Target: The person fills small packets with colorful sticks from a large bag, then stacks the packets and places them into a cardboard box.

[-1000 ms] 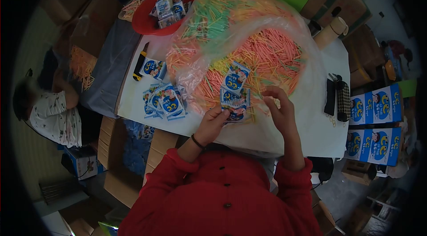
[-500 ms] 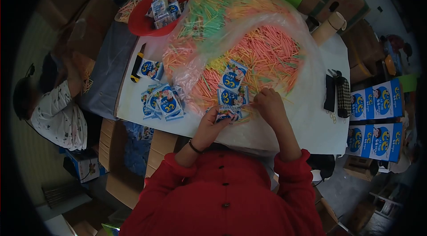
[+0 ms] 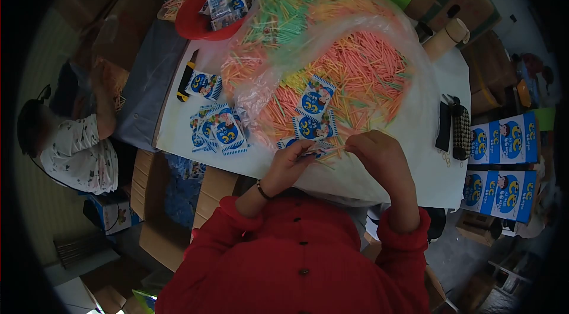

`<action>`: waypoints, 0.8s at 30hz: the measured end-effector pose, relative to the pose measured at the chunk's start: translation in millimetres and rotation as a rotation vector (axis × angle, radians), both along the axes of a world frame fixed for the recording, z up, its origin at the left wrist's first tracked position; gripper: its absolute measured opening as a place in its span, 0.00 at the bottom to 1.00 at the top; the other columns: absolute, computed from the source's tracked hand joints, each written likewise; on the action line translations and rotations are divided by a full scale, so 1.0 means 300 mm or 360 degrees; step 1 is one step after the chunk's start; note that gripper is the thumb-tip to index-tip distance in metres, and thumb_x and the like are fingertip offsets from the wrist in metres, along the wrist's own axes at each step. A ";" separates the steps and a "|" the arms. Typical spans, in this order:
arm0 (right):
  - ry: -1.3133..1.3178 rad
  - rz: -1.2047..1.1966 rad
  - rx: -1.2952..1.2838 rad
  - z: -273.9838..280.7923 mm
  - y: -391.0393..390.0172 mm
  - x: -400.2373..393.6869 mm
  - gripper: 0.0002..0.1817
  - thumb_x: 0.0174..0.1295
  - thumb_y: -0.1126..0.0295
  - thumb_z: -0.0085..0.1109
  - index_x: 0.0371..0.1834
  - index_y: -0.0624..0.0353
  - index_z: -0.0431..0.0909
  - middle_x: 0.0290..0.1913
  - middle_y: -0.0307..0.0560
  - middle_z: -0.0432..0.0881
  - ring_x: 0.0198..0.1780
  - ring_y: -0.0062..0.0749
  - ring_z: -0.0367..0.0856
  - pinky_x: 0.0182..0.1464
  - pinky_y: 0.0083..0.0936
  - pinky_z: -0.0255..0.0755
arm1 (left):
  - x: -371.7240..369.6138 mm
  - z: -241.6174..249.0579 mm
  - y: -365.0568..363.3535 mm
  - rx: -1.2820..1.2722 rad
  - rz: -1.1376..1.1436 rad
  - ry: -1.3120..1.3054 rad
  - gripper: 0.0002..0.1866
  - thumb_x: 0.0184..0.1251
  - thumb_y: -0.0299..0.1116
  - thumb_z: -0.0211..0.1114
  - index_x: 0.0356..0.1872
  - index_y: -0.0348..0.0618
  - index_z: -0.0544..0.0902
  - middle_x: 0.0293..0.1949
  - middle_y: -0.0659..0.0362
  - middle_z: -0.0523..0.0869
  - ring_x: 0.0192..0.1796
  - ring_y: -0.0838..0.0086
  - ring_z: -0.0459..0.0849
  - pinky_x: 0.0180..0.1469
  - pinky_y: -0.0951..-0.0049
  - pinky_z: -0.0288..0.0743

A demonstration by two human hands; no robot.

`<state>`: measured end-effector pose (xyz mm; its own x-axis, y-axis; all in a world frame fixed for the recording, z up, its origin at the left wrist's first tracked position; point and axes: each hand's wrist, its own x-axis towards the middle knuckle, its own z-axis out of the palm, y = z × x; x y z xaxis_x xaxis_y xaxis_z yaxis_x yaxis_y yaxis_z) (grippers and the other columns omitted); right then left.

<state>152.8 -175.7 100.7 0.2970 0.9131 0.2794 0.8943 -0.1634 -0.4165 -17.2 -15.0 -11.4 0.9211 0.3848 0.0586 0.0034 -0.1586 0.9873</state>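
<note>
My left hand (image 3: 287, 167), with a dark band at the wrist, grips a small blue-and-white printed packet (image 3: 320, 148) between thumb and fingers. Close to the packet's right end, my right hand (image 3: 382, 159) is closed in a pinch. What sits in that pinch is too small to make out; a thin pale line shows between the fingertips and the packet. Just beyond my hands lie another flat packet (image 3: 314, 127) and an overlapping one (image 3: 317, 98), on top of a large heap of thin pink, yellow and green sticks (image 3: 361, 65) in a clear plastic bag.
Several packets (image 3: 222, 129) lie left on the white table (image 3: 379, 186), near a yellow-black utility knife (image 3: 188, 77). A red bowl (image 3: 192, 21) holds more packets. A tumbler (image 3: 447, 38) and printed boxes (image 3: 504, 192) stand right. An open carton (image 3: 148, 195) and another person (image 3: 83, 154) are left.
My right hand has turned and come lower, its fingertips by the packet's end. The packet in my left hand has tilted, showing less of its printed face. The view has shifted slightly.
</note>
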 end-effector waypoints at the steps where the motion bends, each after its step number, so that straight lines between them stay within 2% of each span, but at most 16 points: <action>1: -0.0102 0.0048 -0.0029 0.010 0.006 -0.008 0.08 0.51 0.75 0.60 0.34 0.54 0.75 0.29 0.44 0.80 0.36 0.39 0.81 0.35 0.34 0.75 | 0.003 0.012 0.000 0.0049 -0.0001 -0.0003 0.17 0.65 0.23 0.64 0.55 0.39 0.77 0.45 0.55 0.86 0.47 0.74 0.85 0.49 0.75 0.77; 7: -0.0312 -0.0039 -0.0202 0.006 0.016 -0.034 0.08 0.47 0.75 0.61 0.30 0.55 0.74 0.28 0.43 0.79 0.35 0.39 0.81 0.36 0.33 0.74 | -0.010 0.012 -0.002 0.0184 0.0004 -0.0012 0.16 0.65 0.23 0.64 0.54 0.39 0.78 0.47 0.53 0.85 0.46 0.69 0.86 0.49 0.73 0.79; 10: -0.0216 0.0008 -0.0202 0.010 0.013 -0.031 0.07 0.48 0.75 0.61 0.31 0.55 0.74 0.28 0.43 0.79 0.35 0.39 0.80 0.35 0.33 0.74 | -0.018 0.024 0.005 0.0158 0.0010 0.0003 0.16 0.65 0.23 0.64 0.54 0.39 0.78 0.48 0.53 0.85 0.47 0.68 0.86 0.49 0.73 0.79; 14: -0.0286 0.0010 -0.0222 0.000 0.014 -0.045 0.06 0.49 0.75 0.60 0.30 0.56 0.75 0.28 0.43 0.79 0.35 0.40 0.81 0.35 0.33 0.75 | -0.016 0.026 -0.001 0.0273 -0.0002 -0.0024 0.16 0.65 0.23 0.64 0.54 0.40 0.78 0.49 0.53 0.85 0.48 0.69 0.86 0.49 0.72 0.79; 17: -0.0219 -0.0011 -0.0157 0.039 0.013 -0.045 0.06 0.49 0.76 0.61 0.30 0.56 0.76 0.28 0.43 0.79 0.35 0.40 0.80 0.35 0.33 0.75 | -0.012 0.026 0.002 0.0234 0.0021 -0.0057 0.16 0.65 0.22 0.63 0.54 0.41 0.78 0.49 0.54 0.85 0.49 0.69 0.86 0.49 0.73 0.79; 19: -0.0187 -0.0061 -0.0025 0.062 0.005 -0.046 0.07 0.48 0.76 0.62 0.31 0.56 0.77 0.28 0.43 0.79 0.35 0.39 0.80 0.35 0.33 0.75 | -0.017 0.041 0.010 0.0044 0.0008 -0.0061 0.16 0.65 0.21 0.62 0.54 0.41 0.78 0.50 0.56 0.85 0.49 0.69 0.86 0.49 0.73 0.79; 24: -0.0270 -0.0045 -0.0111 0.050 -0.008 -0.059 0.07 0.48 0.76 0.63 0.31 0.57 0.78 0.30 0.43 0.79 0.36 0.38 0.80 0.36 0.31 0.75 | -0.019 0.034 0.014 0.0146 -0.0010 -0.0076 0.16 0.66 0.21 0.61 0.54 0.42 0.78 0.50 0.57 0.85 0.50 0.69 0.85 0.49 0.74 0.78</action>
